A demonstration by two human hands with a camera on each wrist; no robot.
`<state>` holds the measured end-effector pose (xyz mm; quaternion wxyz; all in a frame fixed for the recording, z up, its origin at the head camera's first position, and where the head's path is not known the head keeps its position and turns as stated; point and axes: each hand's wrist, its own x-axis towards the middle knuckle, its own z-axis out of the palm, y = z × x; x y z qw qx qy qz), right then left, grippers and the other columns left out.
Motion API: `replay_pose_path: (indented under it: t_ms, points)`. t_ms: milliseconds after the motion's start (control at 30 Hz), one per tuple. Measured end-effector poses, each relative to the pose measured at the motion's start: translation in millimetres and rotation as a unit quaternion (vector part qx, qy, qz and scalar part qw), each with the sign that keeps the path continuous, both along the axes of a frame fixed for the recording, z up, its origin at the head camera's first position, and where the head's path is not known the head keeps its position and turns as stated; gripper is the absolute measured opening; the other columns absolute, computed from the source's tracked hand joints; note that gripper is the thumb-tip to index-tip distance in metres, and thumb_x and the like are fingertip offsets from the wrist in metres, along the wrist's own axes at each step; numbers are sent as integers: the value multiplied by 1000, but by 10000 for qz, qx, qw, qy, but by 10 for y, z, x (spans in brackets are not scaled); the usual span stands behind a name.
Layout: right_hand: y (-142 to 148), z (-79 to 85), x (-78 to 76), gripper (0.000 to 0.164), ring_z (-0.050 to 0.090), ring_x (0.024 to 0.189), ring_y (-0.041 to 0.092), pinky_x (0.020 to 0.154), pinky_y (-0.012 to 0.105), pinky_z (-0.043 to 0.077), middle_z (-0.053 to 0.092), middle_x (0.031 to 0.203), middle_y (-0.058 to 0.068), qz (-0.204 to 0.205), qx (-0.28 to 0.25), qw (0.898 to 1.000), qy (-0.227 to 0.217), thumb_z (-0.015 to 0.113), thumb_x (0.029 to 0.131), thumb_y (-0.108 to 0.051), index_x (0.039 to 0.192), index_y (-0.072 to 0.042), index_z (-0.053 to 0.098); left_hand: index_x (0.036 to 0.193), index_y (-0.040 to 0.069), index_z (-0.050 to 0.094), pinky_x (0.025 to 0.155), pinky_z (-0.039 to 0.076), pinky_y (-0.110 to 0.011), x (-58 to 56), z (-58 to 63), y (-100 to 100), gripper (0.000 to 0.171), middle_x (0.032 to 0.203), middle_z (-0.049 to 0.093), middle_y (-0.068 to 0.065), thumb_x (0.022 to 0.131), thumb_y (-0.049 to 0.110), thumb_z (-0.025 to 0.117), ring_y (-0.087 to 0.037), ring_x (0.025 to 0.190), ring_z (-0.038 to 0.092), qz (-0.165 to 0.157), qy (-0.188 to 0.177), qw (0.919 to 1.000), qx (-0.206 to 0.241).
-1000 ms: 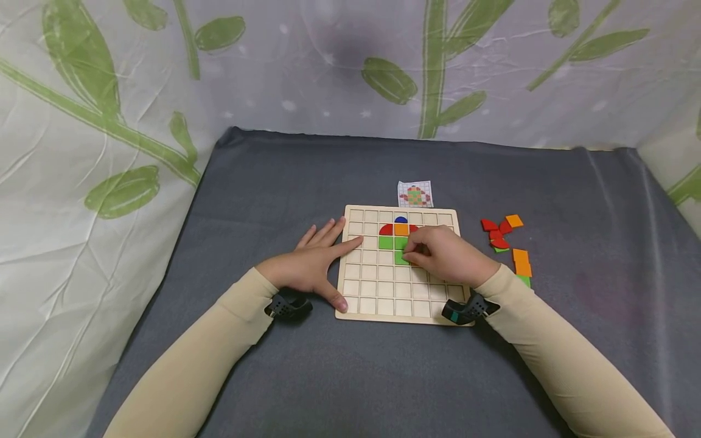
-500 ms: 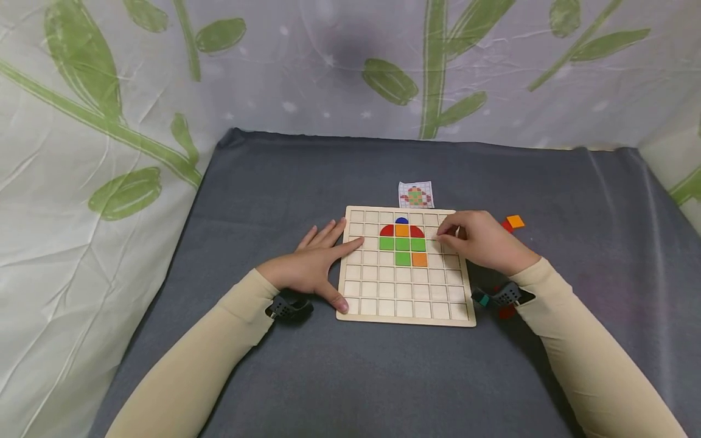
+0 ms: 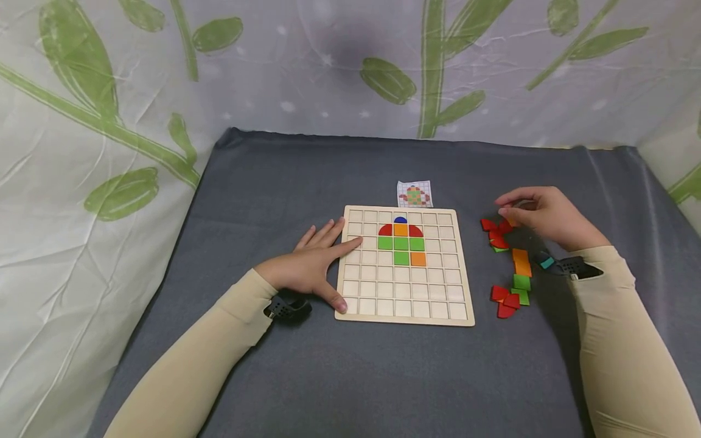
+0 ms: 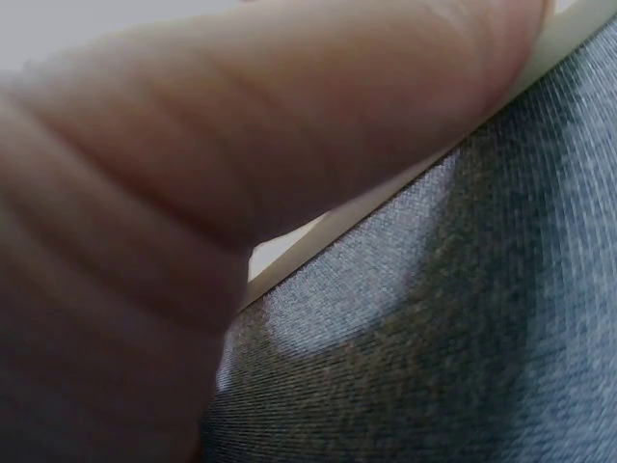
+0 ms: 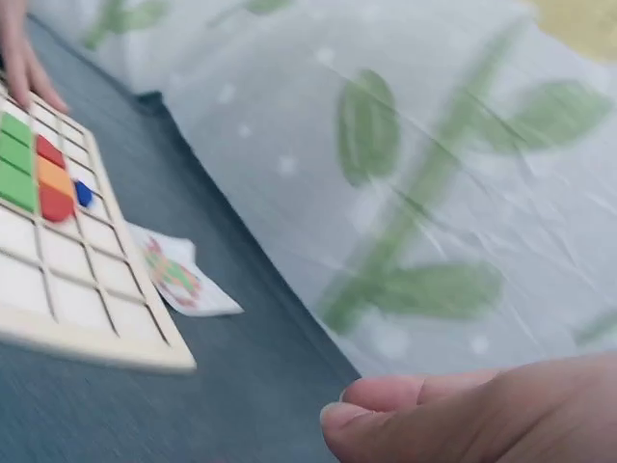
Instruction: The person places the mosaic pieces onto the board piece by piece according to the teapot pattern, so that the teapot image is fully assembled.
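A square wooden grid board (image 3: 378, 290) lies on the dark cloth. Blue, red, orange and green pieces fill several cells in its upper middle. My left hand (image 3: 303, 267) rests spread on its left edge; close up in the left wrist view, the thumb (image 4: 318, 106) lies along the board's rim. Off to the right, my right hand (image 3: 555, 220) hovers at the far end of the loose pieces, its thumb and forefinger slightly apart beside an orange square tile (image 3: 512, 223). In the right wrist view nothing shows between those fingertips.
Behind the board lies a small pattern card (image 3: 414, 194). Right of the board are red pieces (image 3: 497, 237), orange tiles (image 3: 522, 263), green tiles (image 3: 521, 282) and a nearer red cluster (image 3: 506, 302). A leaf-printed curtain (image 3: 328, 73) closes the back.
An orange square came into sight beside the lower green one as my right hand left the board. That hand has moved right to the loose pieces. My left hand stayed put.
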<state>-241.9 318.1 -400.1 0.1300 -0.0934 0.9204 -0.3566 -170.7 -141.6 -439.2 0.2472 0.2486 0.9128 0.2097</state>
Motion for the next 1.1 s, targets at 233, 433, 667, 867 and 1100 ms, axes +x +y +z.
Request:
replay_pose_path:
  t_ms: [233,433,667,867,1100]
  points:
    - [249,-128,-96,46,66,98,19,76,24,55,62,140,23,-157,299,9988,-353,68,105,-32,141,-4,64,170,32,14,127,-15,-52,-4,4,-5,140,175,-19,-4,62,65,96,-24,161,-19,-22,-1,10000,-50]
    - [351,-259,-149,51,54,88,25,65,29,45,57,143,26,-63,733,9966,-362,70,103,-32,144,-3,61,170,30,16,126,-15,-54,-3,23,-4,139,176,-18,-6,61,64,96,-26,162,-18,-31,-15,10000,17]
    - [344,-300,-149,44,52,96,30,68,30,46,63,127,24,29,808,9963,-276,69,105,-28,137,0,65,170,30,16,126,-15,-54,-3,21,-2,140,176,-18,-5,61,64,96,-26,162,-18,-43,-25,10000,36]
    - [324,-286,-140,42,55,99,33,74,32,49,66,114,20,-76,923,9956,-121,71,103,-31,129,2,66,170,32,15,126,-16,-52,-11,-8,-3,141,175,-19,-4,60,65,96,-24,162,-19,-40,-1,10000,26]
    - [301,-258,-112,46,58,97,33,73,32,50,70,111,21,-283,872,9958,77,74,100,-39,121,1,68,170,31,16,126,-16,-53,-16,-19,-6,140,175,-18,-5,61,64,96,-25,162,-19,-25,2,10000,38]
